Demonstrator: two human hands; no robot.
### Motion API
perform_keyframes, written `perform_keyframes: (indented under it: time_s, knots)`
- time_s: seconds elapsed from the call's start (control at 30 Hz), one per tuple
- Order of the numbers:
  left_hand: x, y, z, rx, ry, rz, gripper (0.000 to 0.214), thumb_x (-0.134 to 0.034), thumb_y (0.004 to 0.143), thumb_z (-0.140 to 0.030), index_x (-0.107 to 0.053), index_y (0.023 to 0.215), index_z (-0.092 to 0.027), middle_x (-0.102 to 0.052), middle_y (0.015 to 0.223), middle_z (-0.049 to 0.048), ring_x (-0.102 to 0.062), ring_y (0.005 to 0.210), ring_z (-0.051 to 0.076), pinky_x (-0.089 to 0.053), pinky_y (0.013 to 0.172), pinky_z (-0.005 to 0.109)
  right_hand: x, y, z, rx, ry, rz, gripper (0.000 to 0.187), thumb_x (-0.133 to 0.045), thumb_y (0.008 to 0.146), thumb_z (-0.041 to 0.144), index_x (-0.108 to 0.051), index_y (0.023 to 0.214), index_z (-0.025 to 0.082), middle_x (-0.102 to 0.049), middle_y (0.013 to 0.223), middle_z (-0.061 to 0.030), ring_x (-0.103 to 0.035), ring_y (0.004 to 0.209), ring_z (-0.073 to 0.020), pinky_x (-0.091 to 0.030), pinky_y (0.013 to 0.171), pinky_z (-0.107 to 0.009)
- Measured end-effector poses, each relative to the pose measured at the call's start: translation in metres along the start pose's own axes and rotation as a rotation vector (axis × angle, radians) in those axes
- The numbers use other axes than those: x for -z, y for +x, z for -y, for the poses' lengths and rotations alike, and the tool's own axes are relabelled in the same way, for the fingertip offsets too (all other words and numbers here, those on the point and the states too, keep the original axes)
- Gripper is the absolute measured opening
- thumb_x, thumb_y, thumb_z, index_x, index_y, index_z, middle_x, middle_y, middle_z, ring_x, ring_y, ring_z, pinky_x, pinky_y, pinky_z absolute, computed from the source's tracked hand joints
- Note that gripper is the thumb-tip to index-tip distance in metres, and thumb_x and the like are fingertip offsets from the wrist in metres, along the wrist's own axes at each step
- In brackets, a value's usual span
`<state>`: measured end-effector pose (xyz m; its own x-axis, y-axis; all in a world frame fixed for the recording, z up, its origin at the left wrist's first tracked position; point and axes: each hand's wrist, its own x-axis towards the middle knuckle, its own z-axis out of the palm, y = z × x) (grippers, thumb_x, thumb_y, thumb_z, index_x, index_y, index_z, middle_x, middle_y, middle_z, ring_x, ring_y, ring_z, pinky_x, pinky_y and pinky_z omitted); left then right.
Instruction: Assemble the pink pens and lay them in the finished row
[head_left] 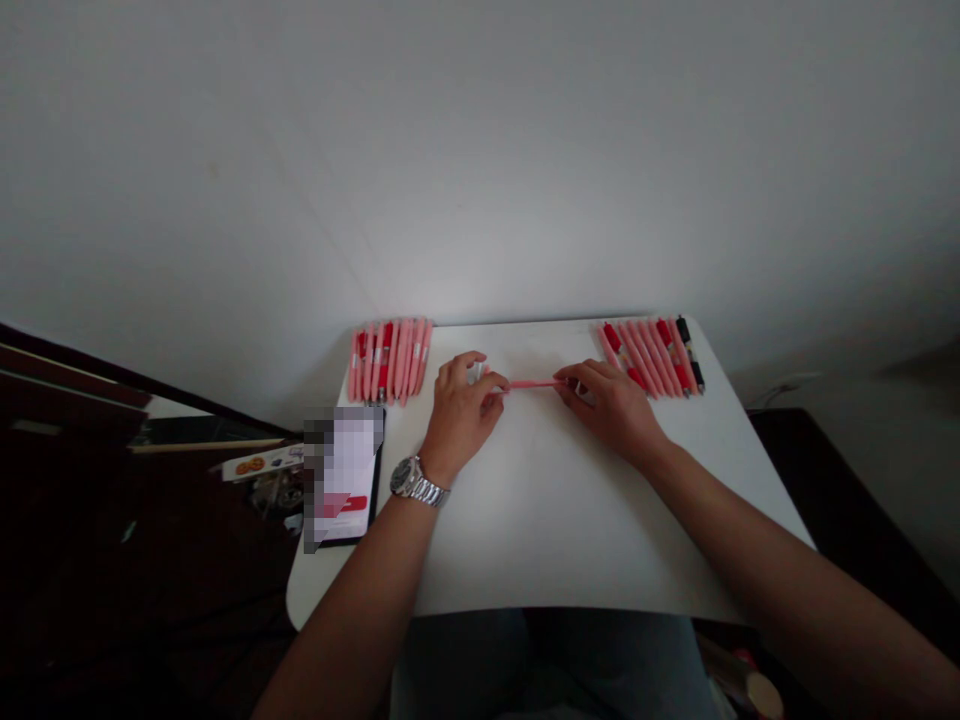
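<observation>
A slim pink pen [532, 384] is held level between my two hands over the middle of the white table [547, 540]. My left hand [463, 410] pinches its left end, with a bit of something whitish showing between the fingers that I cannot make out. At the other end, the fingertips of my right hand [609, 405] close on the pen. To the left lies a row of pink and red pens [390, 360]. A second row of pink and red pens [649, 355], with a black pen [691, 355] at its outer edge, lies to the right, just beyond my right hand.
A phone or tablet [345, 480] with a blurred screen lies at the table's left edge, beside my left forearm. The wall [480, 180] rises right behind the table. Dark furniture [840, 500] stands to the right, and cluttered items [277, 490] sit below on the left.
</observation>
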<state>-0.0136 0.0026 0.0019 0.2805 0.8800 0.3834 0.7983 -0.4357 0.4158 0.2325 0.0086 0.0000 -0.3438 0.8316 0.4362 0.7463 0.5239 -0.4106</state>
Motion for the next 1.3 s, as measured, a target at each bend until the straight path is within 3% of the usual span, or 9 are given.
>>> perform_keyframes:
  time_s: [0.2,0.43,0.63,0.83,0.97,1.3]
  knots:
    - [-0.0012,0.0000,0.0006,0.011,0.007,0.004,0.016,-0.064,0.092,-0.021,-0.071,0.106,-0.028,-0.050,0.136,0.0072,-0.046,0.128,0.028,-0.041,0.111,0.048,-0.0005,-0.0003,-0.0013,-0.018,0.006,-0.001,0.014,-0.059,0.099,0.027,-0.069,0.104,0.019,-0.069,0.088,-0.0061,-0.063,0.079,-0.0206,-0.046,0.071,-0.031]
    - [0.0007,0.0009,-0.0034,0.047,0.029,-0.015,0.002,-0.066,0.092,-0.024,-0.067,0.092,-0.023,-0.053,0.131,0.0090,-0.048,0.125,0.029,-0.043,0.107,0.047,0.0005,0.0005,-0.0002,-0.020,0.026,-0.005,0.015,-0.058,0.100,0.028,-0.069,0.104,0.019,-0.069,0.088,-0.0060,-0.063,0.078,-0.0199,-0.047,0.071,-0.031]
    - [-0.0015,0.0022,-0.0062,0.067,0.043,-0.045,0.008,-0.067,0.092,-0.026,-0.063,0.086,-0.021,-0.055,0.125,0.0089,-0.050,0.122,0.028,-0.044,0.104,0.045,-0.0009,0.0008,0.0001,-0.023,0.010,-0.006,0.015,-0.057,0.100,0.029,-0.069,0.104,0.020,-0.069,0.087,-0.0064,-0.064,0.079,-0.0206,-0.047,0.070,-0.032]
    - [-0.0022,0.0030,-0.0066,0.069,0.023,-0.043,0.003,-0.066,0.092,-0.021,-0.064,0.094,-0.022,-0.054,0.125,0.0093,-0.051,0.121,0.028,-0.044,0.104,0.045,-0.0007,0.0005,-0.0002,-0.025,0.003,0.005,0.015,-0.058,0.099,0.028,-0.069,0.104,0.019,-0.069,0.087,-0.0063,-0.063,0.080,-0.0209,-0.047,0.072,-0.033]
    - [-0.0007,0.0021,-0.0067,0.061,0.017,-0.029,0.012,-0.063,0.092,-0.018,-0.068,0.101,-0.024,-0.051,0.131,0.0092,-0.049,0.122,0.028,-0.043,0.107,0.046,0.0000,0.0007,0.0006,-0.024,0.006,0.004,0.015,-0.058,0.099,0.027,-0.069,0.105,0.019,-0.069,0.087,-0.0061,-0.063,0.079,-0.0206,-0.047,0.071,-0.032]
    - [-0.0012,0.0010,-0.0045,0.067,0.028,-0.029,0.010,-0.065,0.093,-0.024,-0.070,0.101,-0.026,-0.051,0.134,0.0080,-0.048,0.125,0.028,-0.042,0.108,0.047,0.0003,0.0003,0.0002,-0.024,0.013,0.007,0.016,-0.056,0.100,0.029,-0.069,0.105,0.020,-0.070,0.088,-0.0065,-0.063,0.080,-0.0208,-0.047,0.072,-0.033]
